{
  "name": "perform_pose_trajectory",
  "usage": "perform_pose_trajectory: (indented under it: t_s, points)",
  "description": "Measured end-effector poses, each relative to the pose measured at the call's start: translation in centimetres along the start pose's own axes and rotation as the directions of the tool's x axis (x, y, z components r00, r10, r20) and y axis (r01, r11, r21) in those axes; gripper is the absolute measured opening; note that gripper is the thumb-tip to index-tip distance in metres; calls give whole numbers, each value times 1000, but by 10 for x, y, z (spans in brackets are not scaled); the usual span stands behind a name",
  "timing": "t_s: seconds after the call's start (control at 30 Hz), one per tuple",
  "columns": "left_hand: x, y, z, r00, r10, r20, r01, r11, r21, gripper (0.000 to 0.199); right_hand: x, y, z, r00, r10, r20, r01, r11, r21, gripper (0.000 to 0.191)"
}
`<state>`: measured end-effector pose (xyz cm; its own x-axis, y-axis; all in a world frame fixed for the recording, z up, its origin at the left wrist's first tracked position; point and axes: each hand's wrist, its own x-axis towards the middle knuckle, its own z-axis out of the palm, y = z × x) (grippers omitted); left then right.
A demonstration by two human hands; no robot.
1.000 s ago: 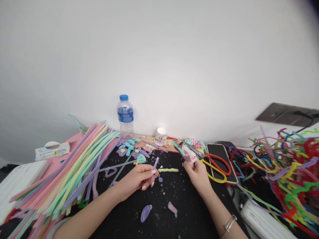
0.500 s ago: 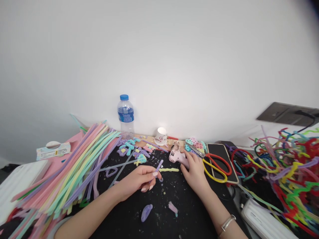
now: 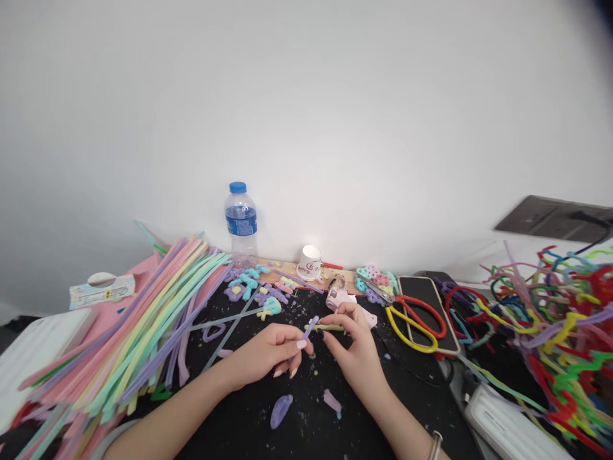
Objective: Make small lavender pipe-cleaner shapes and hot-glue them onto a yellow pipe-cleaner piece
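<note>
A short purple pipe cleaner [image 3: 311,326] is pinched between the thumb and fingers of my left hand [image 3: 280,348], its tip pointing up and right. Just to its right hovers my right hand [image 3: 352,338], thumb and fingers apart, with nothing clearly held. A yellow pipe cleaner [image 3: 313,326] lies partly hidden behind the right fingers. Beyond that hand rests a pink glue gun [image 3: 338,298] on the black work surface. Nearer me lie a purple looped piece [image 3: 281,411] and a small pinkish-lilac piece [image 3: 332,400].
Bundled pastel pipe cleaners [image 3: 158,326] cover the left side; tangled bright ones [image 3: 565,332] fill the right. Scissors [image 3: 416,322] lie partly over a phone [image 3: 426,294]. A water bottle [image 3: 241,220] and a paper cup [image 3: 310,262] stand by the wall, near small twisted pieces [image 3: 249,281].
My right hand has let go of the glue gun and moved left toward the purple pipe cleaner. My left hand keeps its pinch, nearly in the same place.
</note>
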<state>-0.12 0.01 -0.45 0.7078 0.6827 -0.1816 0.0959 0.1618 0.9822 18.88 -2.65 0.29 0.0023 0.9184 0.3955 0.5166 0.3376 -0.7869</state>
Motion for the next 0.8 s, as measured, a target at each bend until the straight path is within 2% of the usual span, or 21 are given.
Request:
perform_pose_trajectory:
  t_s: [0.27, 0.8]
  points:
    - [-1, 3, 1, 1000, -13, -2, 13, 1000, 28, 30, -2, -4, 3, 995, 104, 5, -104, 993, 60, 11]
    - [0, 0, 0, 1000, -11, -15, 11, 1000, 16, 30, -1, -3, 2, 987, 161, 16, -162, 982, 99, 10]
